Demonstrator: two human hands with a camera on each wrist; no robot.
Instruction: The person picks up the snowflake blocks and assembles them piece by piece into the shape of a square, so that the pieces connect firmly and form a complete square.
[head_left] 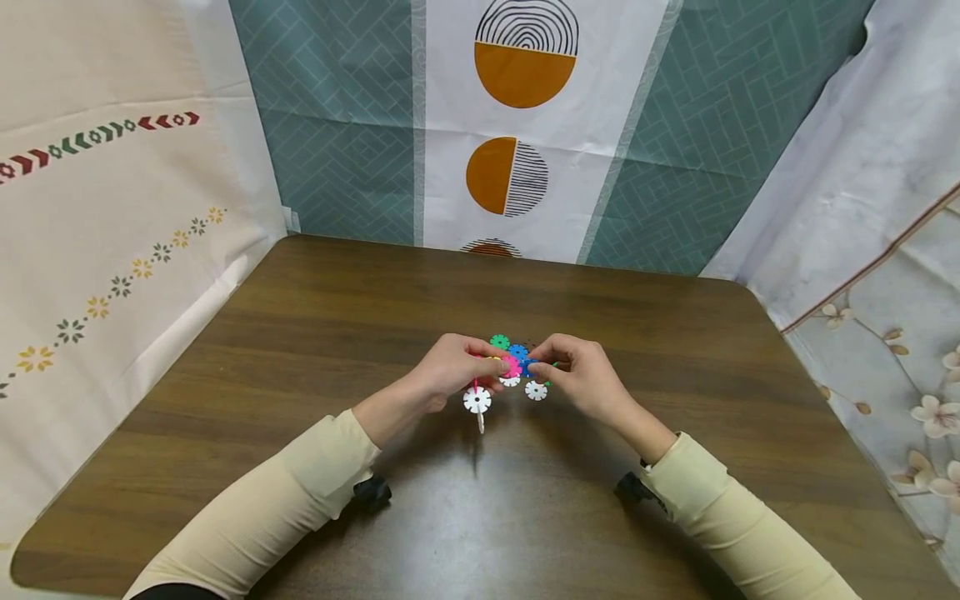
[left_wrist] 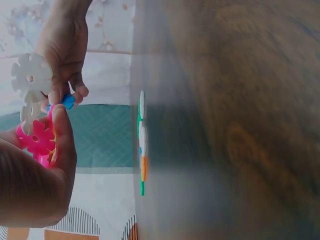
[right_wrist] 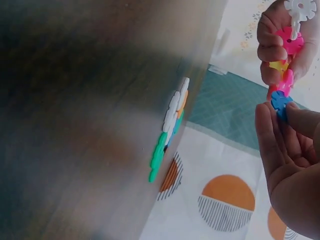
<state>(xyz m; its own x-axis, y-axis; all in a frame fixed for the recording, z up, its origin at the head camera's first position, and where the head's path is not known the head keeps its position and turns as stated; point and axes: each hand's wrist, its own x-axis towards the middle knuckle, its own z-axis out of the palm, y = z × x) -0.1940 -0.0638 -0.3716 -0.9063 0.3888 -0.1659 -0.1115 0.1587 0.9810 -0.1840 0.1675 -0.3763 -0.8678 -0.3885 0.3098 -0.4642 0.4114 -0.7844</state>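
My left hand grips a small chain of notched plastic discs over the middle of the table. In the right wrist view the chain shows a white disc, pink discs and a yellow disc partly covered by fingers. A white disc hangs at its near end, with another seen edge-on below. My right hand pinches a blue notched disc between thumb and fingers. This blue disc meets the pink disc at the chain's far end; how deep the notches sit cannot be told.
Loose notched discs lie on the wooden table behind and below the hands, among them a green disc, a blue one and a white one. Patterned cloths hang around the table's back and sides.
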